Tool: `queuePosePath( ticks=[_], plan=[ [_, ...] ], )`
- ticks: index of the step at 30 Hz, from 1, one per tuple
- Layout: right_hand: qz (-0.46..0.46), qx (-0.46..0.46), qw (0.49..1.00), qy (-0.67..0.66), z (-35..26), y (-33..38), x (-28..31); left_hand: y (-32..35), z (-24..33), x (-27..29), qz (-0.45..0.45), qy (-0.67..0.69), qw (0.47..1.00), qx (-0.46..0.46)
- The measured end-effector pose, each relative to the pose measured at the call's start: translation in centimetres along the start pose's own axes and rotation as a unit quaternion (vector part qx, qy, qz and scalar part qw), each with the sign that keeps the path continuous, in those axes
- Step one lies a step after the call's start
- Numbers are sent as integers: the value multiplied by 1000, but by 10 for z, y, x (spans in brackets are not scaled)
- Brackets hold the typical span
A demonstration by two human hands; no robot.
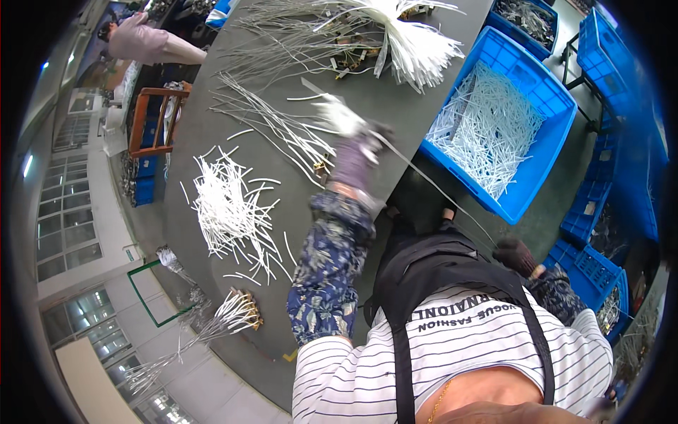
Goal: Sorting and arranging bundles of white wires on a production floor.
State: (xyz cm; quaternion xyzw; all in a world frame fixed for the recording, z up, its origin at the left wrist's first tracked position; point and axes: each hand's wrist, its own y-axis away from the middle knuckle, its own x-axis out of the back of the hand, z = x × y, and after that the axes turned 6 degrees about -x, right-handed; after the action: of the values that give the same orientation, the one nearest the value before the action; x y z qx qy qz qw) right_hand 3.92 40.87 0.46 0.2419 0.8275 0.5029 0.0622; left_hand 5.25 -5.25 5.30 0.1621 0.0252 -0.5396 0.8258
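Note:
My left hand (355,157), in a grey-purple work glove with a flowered sleeve cover, reaches out over the dark grey table (212,127). It grips a short white tube (337,113) and a long thin grey wire (438,194). The wire runs diagonally down to my right hand (514,254), which wears a dark glove and is closed on the wire's lower end near my waist. Beside the left hand lies a row of thin wires with brass ends (282,131).
A blue crate (547,166) filled with white tubes stands right of the table. A loose pile of white tubes (229,205) lies at left, sleeved wire bundles (413,39) at the far end, more bundles (236,314) near the front edge. Blue crates (600,272) stack at right. Another person (145,42) works far left.

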Motion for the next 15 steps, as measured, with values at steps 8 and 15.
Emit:
queuePosePath(
  ticks=[8, 15],
  plan=[
    [-49, 109, 993, 18, -114, -21, -24, 52, 17, 26, 212, 233, 948, 45],
    [-61, 218, 970, -88, -270, -87, -108, 72, -9, -2, 275, -12, 958, 81]
  ],
)
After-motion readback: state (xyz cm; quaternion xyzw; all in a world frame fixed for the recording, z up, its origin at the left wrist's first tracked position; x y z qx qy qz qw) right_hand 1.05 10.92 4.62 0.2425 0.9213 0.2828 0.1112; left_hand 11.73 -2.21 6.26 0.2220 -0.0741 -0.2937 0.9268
